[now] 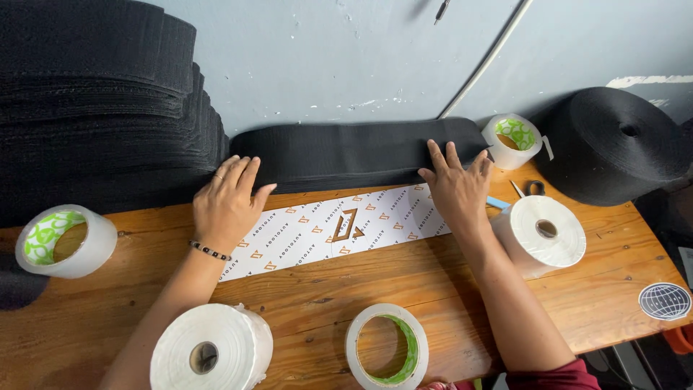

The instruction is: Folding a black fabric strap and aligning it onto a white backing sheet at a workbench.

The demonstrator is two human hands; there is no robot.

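Note:
A long white patterned flat box [339,227] lies across the wooden table [404,289]. Behind it, a black bubble-wrap sheet [354,153] is folded over its far edge, against the wall. My left hand [227,202] rests flat with fingers spread on the left end of the box, its fingertips touching the black sheet. On the right end, my right hand [456,189] presses flat where the sheet meets the box. Neither hand grips anything.
A tall stack of black sheets [101,108] stands at the back left and a big black roll [613,144] at the back right. Clear tape rolls [61,242] [387,352] [512,141], white rolls [209,354] [545,232] and scissors [530,188] surround the box.

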